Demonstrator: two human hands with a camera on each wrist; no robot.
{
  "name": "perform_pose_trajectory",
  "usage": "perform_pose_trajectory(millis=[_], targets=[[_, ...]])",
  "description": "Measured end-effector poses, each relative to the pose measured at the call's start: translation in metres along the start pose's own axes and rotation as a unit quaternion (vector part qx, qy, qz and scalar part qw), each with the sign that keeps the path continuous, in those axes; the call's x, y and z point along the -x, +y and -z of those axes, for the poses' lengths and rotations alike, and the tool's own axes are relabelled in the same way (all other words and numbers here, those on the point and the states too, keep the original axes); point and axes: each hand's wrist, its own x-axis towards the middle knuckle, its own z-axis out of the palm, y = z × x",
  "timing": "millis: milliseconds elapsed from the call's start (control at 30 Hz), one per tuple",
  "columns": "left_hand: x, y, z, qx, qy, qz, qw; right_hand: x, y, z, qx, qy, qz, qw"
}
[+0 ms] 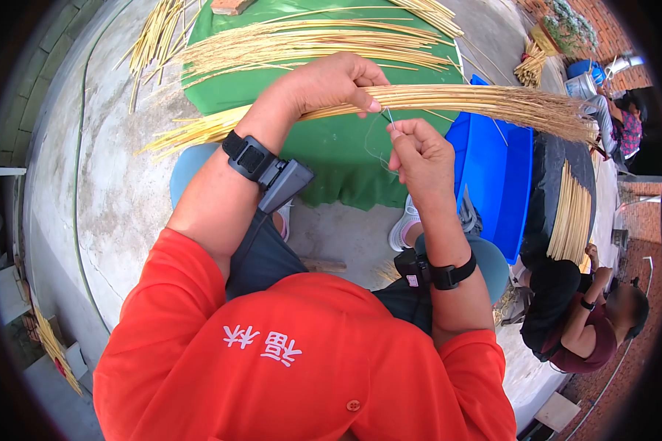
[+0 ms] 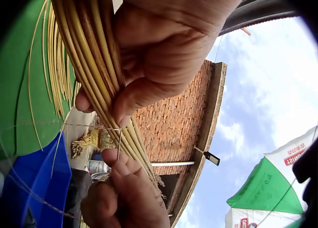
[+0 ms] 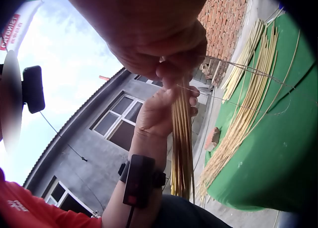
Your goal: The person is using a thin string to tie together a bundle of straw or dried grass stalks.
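My left hand grips a bundle of long broom stalks, its thumb along the near side. Brushy seed heads spread at the bundle's right end, and bare stalks fan out at the left. Just below the bundle, my right hand pinches a thin needle between thumb and fingertips. The needle points up at the stalks, close to the left thumb tip. A fine thread trails from there and hangs in a loose loop in the head view. In the right wrist view, the right hand hides the needle.
More stalks lie on the green cloth ahead, with a brick at its far edge. A blue tub stands by my right knee. Further right, a seated person is near another stalk pile.
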Motion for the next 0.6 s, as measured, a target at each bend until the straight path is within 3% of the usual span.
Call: perform_pose_trajectory(millis=[167, 500, 600], targets=[[-0.003, -0.007, -0.004, -0.076, 0.09, -0.043, 0.992, -0.004, 0.005, -0.002, 0.006, 0.019, 0.022, 1.0], [0.003, 0.004, -0.007, -0.07, 0.073, -0.009, 0.995, -0.008, 0.018, -0.004, -0.016, 0.027, 0.04, 0.999], [0.007, 0.003, 0.001, 0.021, 0.029, -0.024, 0.999, -0.008, 0.018, -0.005, -0.016, 0.011, 0.044, 0.999]])
